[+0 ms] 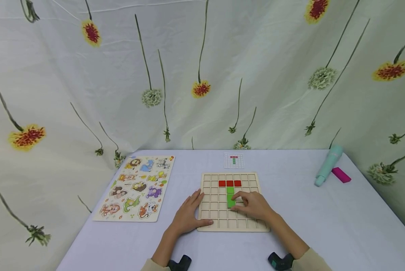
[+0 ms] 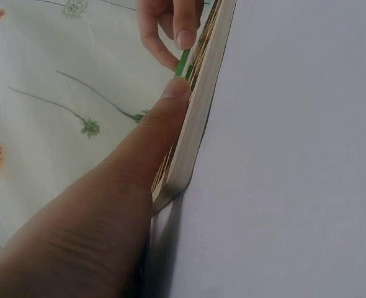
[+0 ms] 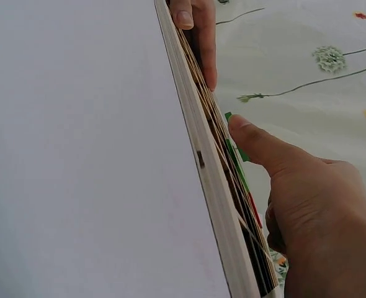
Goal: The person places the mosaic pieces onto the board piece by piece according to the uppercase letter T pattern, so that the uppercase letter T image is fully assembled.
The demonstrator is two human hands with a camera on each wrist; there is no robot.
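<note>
A wooden grid board lies on the table. Three red tiles form a row near its far side, and a green tile sits below the middle one. My right hand pinches another green tile between thumb and index finger; in the right wrist view it is tilted above the board's surface. My left hand rests on the board's left side with fingers spread, the thumb along the near edge. Part of the held tile is hidden by the fingers.
Behind the board lies a small pattern card showing a red and green T. An animal puzzle board is at the left. A teal cylinder-like object and a magenta block lie at the right. Floral cloth hangs behind the table.
</note>
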